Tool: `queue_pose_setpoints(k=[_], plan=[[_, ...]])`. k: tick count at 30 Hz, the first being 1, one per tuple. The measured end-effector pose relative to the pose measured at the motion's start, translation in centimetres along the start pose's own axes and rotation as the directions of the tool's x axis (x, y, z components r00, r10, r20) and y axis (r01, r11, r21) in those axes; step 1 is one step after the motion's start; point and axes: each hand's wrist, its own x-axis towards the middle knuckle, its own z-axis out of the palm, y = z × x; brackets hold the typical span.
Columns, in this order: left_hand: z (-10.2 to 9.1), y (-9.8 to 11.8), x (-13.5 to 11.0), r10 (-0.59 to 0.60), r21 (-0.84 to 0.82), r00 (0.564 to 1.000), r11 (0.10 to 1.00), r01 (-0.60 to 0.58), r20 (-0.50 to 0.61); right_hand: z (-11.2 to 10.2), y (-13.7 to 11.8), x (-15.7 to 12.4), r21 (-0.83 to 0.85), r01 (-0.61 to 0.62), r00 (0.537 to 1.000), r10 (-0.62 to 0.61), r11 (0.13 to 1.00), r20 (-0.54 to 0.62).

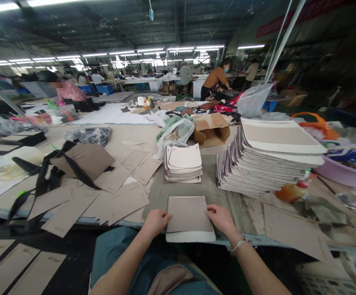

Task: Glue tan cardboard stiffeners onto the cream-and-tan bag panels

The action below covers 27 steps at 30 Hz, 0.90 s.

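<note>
A taupe rectangular panel lies at the table's front edge, over a white-edged piece that shows along its near side. My left hand pinches the panel's left edge between thumb and fingers. At the opposite edge, my right hand grips it the same way, with a bracelet on the wrist. Just beyond stands a short stack of white-faced panels. To the right rises a taller leaning stack of larger panels.
Loose taupe card pieces and black straps spread over the left side. Behind the short stack are a plastic bag and an open cardboard box. An amber bottle lies beside the tall stack. Other people work farther back.
</note>
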Motion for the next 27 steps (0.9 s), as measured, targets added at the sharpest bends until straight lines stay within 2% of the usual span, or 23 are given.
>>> queue_pose_setpoints(k=[12, 27], plan=[[0.22, 0.98, 0.19, -0.028, 0.144, 0.999, 0.989, 0.025, 0.022, 0.13, 0.59, 0.63, -0.009, -0.064, 0.998, 0.064, 0.998, 0.016], [0.36, 1.12, 0.60, -0.023, 0.225, 0.998, 0.974, 0.010, 0.057, -0.15, -0.07, 0.78, -0.045, -0.058, 0.998, 0.058, 0.997, -0.001]])
